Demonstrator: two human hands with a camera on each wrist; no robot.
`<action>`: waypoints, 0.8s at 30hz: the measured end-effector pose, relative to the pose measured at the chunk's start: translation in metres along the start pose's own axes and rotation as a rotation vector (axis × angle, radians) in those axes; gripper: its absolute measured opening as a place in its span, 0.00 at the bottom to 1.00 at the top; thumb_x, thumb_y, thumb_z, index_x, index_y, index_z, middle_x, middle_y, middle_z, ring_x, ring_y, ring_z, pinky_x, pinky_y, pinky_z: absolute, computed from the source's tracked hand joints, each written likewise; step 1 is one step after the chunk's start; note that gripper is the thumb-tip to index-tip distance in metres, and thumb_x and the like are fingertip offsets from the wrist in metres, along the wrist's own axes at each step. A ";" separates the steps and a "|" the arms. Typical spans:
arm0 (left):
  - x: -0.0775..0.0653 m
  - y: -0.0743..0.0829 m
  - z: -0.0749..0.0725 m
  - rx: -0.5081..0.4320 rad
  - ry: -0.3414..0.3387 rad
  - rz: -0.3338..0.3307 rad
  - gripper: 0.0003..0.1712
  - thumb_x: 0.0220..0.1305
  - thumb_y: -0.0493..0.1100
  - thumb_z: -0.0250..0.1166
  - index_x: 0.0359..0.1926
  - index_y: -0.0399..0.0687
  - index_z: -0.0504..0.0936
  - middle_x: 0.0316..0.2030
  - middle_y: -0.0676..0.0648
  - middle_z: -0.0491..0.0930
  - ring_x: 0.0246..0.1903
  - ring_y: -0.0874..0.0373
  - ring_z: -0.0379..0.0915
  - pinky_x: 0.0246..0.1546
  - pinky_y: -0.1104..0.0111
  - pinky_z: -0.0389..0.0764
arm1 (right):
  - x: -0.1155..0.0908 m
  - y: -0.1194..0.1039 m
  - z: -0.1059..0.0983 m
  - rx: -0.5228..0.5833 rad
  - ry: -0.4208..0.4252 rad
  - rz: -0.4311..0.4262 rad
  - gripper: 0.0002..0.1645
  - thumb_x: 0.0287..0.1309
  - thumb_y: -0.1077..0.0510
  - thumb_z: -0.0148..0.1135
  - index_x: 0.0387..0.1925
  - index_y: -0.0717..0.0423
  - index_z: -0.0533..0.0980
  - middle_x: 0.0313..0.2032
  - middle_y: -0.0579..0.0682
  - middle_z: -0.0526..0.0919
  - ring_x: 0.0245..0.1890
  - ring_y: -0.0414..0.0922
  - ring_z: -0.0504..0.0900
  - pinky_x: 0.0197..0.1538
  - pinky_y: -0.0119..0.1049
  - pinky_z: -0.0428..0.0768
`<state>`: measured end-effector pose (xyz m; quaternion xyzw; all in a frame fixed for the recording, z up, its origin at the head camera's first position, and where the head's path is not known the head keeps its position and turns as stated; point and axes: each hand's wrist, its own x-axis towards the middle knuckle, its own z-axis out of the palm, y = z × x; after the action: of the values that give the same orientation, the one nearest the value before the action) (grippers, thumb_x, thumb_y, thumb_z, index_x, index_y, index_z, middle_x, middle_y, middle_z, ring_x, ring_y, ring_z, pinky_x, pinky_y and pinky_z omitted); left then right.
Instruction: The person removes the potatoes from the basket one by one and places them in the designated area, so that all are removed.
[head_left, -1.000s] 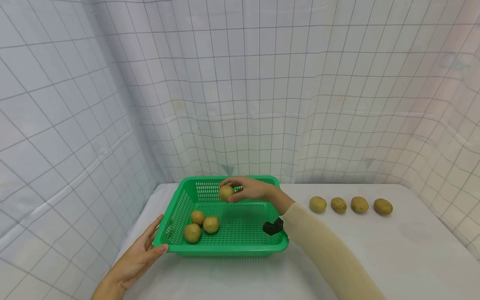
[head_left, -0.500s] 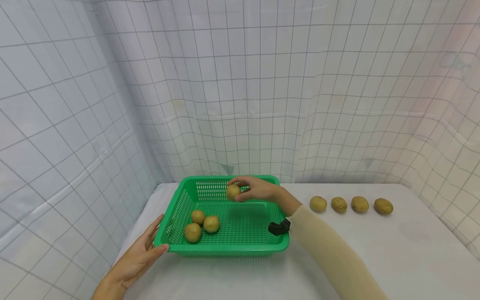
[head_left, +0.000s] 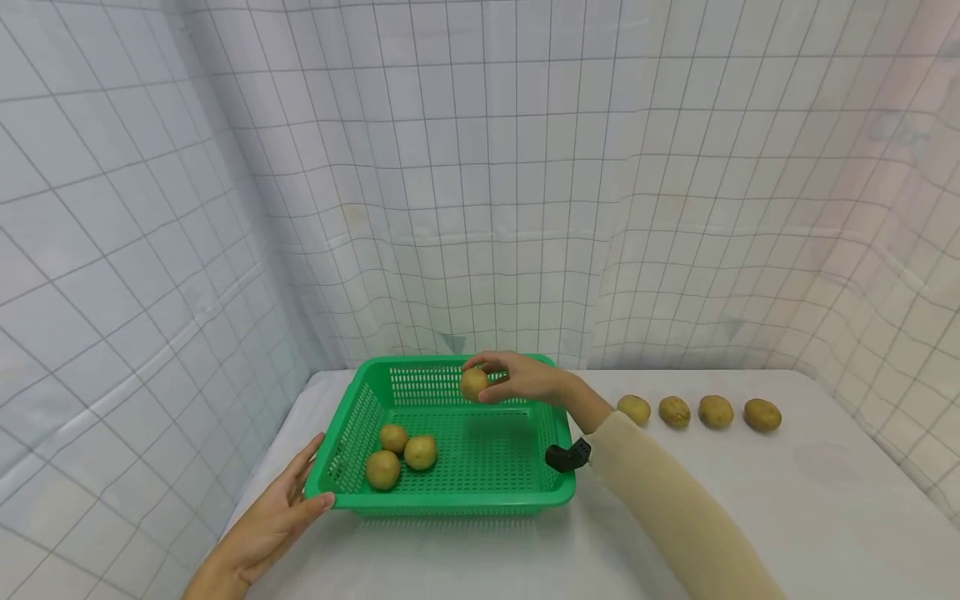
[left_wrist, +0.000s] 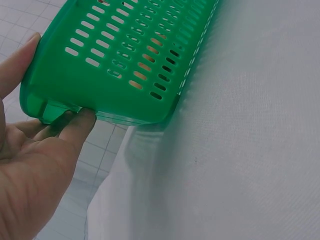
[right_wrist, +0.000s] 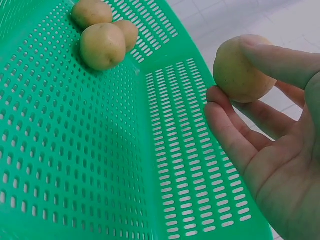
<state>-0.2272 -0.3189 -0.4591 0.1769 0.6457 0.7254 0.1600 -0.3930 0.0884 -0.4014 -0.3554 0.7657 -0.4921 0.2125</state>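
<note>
A green plastic basket (head_left: pixel 480 501) with slotted walls stands on the white table. My left hand (head_left: pixel 273 517) grips its near left corner, thumb on the front rim and fingers along the left side; the left wrist view shows the fingertips under the rim. Above the back part of the basket, my right hand (head_left: pixel 525 379) holds a round yellow-brown potato (head_left: pixel 474 384) between thumb and fingers. In the right wrist view the held potato (right_wrist: pixel 242 70) is clear of the basket floor. Three potatoes (head_left: pixel 383 470) lie together in the basket's left part.
Several more potatoes (head_left: pixel 716 412) lie in a row on the white table (head_left: pixel 750 500), right of the basket. A white gridded curtain (head_left: pixel 480 183) hangs behind the table and at both sides. A small black device (head_left: pixel 567 456) sits at the right wrist, over the basket's right edge.
My right hand has moved a little to the right, carrying the potato over the basket. My left hand stays on the basket corner, and the three potatoes inside lie as before.
</note>
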 end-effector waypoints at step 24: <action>0.001 -0.003 -0.003 -0.010 -0.028 0.016 0.51 0.79 0.28 0.50 0.81 0.47 0.21 0.78 0.34 0.19 0.68 0.69 0.62 0.64 0.71 0.70 | -0.021 -0.002 -0.015 -0.039 0.012 -0.014 0.35 0.70 0.56 0.67 0.73 0.56 0.67 0.60 0.52 0.78 0.63 0.55 0.76 0.60 0.48 0.79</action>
<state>-0.2292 -0.3208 -0.4619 0.1914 0.6385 0.7271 0.1642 -0.3881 0.1127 -0.3936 -0.3616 0.7740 -0.4807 0.1975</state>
